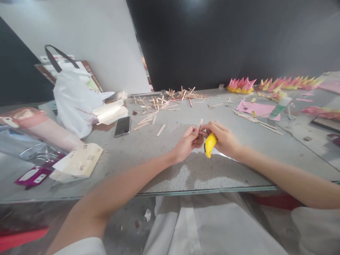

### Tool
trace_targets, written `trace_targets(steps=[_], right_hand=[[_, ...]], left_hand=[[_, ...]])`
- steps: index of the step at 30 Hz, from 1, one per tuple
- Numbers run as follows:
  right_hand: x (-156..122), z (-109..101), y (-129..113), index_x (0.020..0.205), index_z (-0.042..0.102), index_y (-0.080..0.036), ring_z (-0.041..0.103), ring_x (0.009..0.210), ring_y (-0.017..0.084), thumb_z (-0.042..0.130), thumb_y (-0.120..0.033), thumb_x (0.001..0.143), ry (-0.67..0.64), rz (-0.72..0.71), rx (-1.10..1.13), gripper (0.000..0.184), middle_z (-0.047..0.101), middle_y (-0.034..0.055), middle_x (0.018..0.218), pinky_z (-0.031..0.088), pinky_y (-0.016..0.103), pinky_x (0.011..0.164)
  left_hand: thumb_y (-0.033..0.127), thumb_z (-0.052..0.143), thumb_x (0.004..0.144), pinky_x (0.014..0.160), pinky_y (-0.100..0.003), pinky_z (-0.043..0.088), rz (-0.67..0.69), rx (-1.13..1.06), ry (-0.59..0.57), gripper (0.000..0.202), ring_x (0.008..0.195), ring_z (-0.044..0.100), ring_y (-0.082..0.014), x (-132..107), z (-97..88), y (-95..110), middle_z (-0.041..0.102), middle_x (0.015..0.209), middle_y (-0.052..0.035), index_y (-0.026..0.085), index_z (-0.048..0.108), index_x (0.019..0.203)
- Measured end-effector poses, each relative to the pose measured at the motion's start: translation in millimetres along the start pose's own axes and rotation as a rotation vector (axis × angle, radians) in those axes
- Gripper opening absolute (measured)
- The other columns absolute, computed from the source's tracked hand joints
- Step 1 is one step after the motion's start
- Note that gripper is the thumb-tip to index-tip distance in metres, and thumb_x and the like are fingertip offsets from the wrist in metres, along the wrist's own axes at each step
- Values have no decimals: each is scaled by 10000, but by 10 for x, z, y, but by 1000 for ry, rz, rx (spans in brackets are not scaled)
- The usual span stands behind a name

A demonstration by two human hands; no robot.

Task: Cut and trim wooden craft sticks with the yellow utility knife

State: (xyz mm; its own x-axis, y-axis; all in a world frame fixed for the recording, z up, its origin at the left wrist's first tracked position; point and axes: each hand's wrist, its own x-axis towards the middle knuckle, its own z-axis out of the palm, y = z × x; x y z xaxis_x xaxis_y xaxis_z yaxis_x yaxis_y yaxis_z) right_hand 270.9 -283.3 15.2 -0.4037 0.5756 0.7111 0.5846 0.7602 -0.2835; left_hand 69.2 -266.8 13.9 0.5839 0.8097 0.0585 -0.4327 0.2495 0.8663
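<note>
Both hands meet just above the grey table, fingertips touching. My left hand (187, 141) is closed in a pinch around a small wooden craft stick (201, 123), whose pale end pokes up between the hands. My right hand (224, 138) is also closed, with its fingertips at the same stick. From its palm side hangs a yellow curved object with a dark edge (210, 144); its kind cannot be made out. Fingers hide the lower part of the stick. Beyond the hands lie loose craft sticks (160, 130) and a heap of sticks joined into crosses (183, 94).
A phone (122, 126), a white plastic bag (77, 99) and a tissue pack (77, 163) are on the left. To the right lie pink paper (259, 108), a row of sticks (256, 120) and folded pink-and-yellow paper flowers (241, 85). The table's front edge (186, 192) runs before me.
</note>
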Motion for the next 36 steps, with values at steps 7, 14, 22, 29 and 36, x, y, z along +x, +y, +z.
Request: trace_targets(steps=[7,14,22,29,36], right_hand=[[-4,24,-57,1199,647,-269,673,918,277,523,-277,1099,-26,34,-25,160,731,100,1014,524,397,833],[5,43,-51,1133,650,-258,688,819,225,571,-288,1066,-16,226,105,107,762,68,993,523,346,752],[136,-12,-219,947,665,-224,547,657,165,625,-468,1044,34,450,322,266,683,19,767,436,318,646],[204,-32,-263,853,639,-205,462,651,146,693,-678,974,-36,589,641,492,519,-20,686,405,324,635],[122,-6,-164,949,642,-210,448,714,156,692,-604,1017,-118,592,911,403,484,-20,742,406,331,672]], left_hand=[[430,767,1005,623,-213,395,-6,-21,29,374,647,422,-105,-28,52,19,470,774,31,199,520,846],[493,739,1018,600,-223,323,26,8,-36,409,602,358,-95,41,10,-38,412,715,50,195,509,856],[671,672,1004,619,-273,277,211,269,-68,495,603,350,-113,67,-21,-70,419,672,68,226,464,948],[715,593,1027,650,-293,318,361,476,-85,506,638,379,-126,123,-123,-79,431,698,75,242,416,985],[728,663,978,642,-285,365,428,601,-109,531,657,451,-122,163,-240,3,485,719,55,223,505,939]])
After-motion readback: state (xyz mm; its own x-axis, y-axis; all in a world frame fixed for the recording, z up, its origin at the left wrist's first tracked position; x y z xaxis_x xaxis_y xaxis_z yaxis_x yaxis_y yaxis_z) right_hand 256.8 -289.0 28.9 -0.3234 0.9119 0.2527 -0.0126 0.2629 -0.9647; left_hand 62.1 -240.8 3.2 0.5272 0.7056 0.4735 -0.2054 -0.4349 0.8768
